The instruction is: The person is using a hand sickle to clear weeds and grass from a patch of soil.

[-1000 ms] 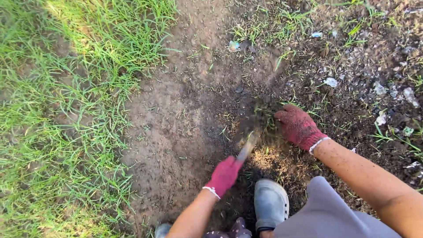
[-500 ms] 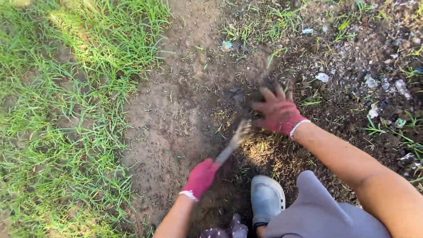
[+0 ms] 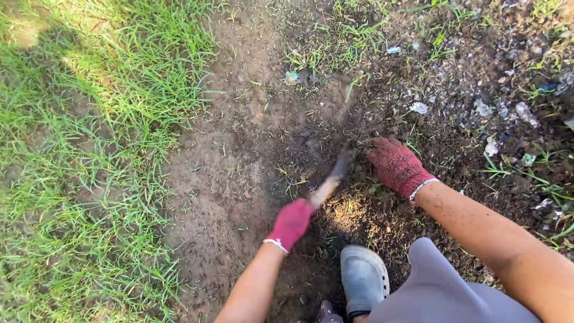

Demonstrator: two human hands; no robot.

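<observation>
Your left hand (image 3: 292,222), in a red glove, is closed tight around the handle of a hand tool (image 3: 330,181), whose blurred blade points toward 1 o'clock and meets the bare soil (image 3: 239,167) near mid-frame. Your right hand (image 3: 397,165), also gloved, lies palm down on the soil just at 3 o'clock of the blade, fingers curled into the dirt; I cannot tell if it grips anything. A grey shoe (image 3: 363,278) sits at 6 o'clock, grass (image 3: 89,149) at 9.

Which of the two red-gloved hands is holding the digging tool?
The left hand, nearer the grass, grips the tool by its handle. The right hand holds nothing and rests on the soil.
</observation>
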